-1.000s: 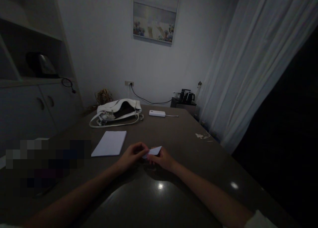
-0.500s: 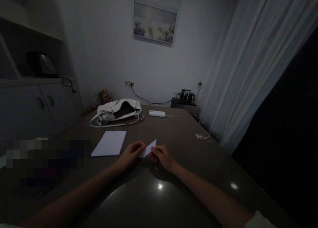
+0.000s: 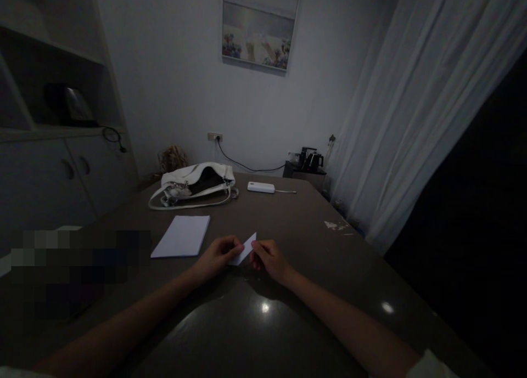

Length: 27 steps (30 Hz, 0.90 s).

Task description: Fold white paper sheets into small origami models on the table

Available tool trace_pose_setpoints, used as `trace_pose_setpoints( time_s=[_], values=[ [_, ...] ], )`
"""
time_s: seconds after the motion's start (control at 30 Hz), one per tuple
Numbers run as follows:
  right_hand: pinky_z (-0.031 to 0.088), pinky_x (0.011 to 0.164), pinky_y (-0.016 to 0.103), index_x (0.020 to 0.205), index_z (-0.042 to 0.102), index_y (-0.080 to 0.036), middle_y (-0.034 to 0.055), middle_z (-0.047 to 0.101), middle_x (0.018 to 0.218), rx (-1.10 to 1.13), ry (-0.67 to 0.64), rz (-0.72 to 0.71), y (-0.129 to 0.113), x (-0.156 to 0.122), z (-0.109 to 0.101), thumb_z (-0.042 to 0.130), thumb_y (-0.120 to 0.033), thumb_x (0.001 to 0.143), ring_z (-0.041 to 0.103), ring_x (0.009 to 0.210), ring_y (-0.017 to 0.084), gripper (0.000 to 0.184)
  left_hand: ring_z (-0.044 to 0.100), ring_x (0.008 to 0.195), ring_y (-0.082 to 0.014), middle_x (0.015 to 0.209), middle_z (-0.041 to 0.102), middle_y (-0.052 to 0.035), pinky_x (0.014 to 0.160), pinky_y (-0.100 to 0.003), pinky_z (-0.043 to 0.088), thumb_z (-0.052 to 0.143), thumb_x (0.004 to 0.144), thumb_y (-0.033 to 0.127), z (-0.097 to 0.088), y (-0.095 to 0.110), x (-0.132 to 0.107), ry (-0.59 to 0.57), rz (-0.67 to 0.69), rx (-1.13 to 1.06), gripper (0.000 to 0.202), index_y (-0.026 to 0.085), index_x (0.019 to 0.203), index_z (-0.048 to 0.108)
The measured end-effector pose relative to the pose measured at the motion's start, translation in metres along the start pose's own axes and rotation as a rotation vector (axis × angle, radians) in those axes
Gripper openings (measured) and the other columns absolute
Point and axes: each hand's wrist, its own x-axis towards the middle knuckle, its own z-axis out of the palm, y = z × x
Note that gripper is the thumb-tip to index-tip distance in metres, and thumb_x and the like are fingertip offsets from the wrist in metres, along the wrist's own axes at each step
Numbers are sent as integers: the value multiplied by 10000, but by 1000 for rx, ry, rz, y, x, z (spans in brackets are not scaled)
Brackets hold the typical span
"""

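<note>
1. The small piece of white paper (image 3: 246,250) sits just below the centre of the frame, held between two hands above the desk (image 3: 263,339); one corner points up and to the right.
2. The left hand (image 3: 217,257) has a narrow grip, thumb over fingers, on the paper's left part. This probably steadies the piece, since more of that side lies under the fingers.
3. The right hand (image 3: 270,261) has a narrow grip too, thumb and fingertips pinching the right edge. Such a light edge hold likely allows fine control and leaves the middle of the paper visible.
4. The stack of paper (image 3: 181,236) lies flat left of centre, beyond the left forearm and near the left hand, perhaps to be within easy reach.
5. Farther back, the white bag (image 3: 197,175) lies with its opening and strap facing the hands. To its right is a white device (image 3: 261,187) with a short cable (image 3: 285,191). Both stand well apart from the hands, seemingly to be out of their way.
6. Behind, a painting (image 3: 258,32) hangs at top centre and a pale curtain (image 3: 382,109) fills the upper right. The pixelated patch at lower left cannot be read.
</note>
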Motion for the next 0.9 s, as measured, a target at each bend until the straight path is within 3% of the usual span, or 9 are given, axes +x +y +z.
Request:
trace_pose_setpoints(
  time_s=[0.23,0.53,0.67,0.9],
  values=[
    [338,405,186,575,515,-150,-21,475,468,-46,-6,-22,2,0,0,407,-606,818,434,395,74,529,433,513,-99,573,496,41,489,-197,312,596,725,505,0,-3,1,4,-30,-63,370,144,677,529],
    [326,389,181,678,503,-169,-42,462,546,-23,126,-57,2,4,-1,477,-589,793,426,413,70,436,495,583,-124,634,533,31,544,-207,374,552,766,519,4,8,-3,-41,-52,-159,358,161,755,536],
    [321,385,177,709,515,-171,-44,476,517,4,111,-48,2,6,-1,494,-578,786,441,412,75,415,558,711,-157,751,605,-10,634,-234,420,600,748,481,5,10,-3,-92,-44,-164,329,163,800,538],
    [359,404,173,838,570,-159,-1,578,681,114,138,-48,5,8,-1,625,-471,718,509,520,93,338,590,702,-152,745,626,-5,652,-253,437,675,707,375,5,5,0,-66,-10,-201,278,155,792,529]
  ],
)
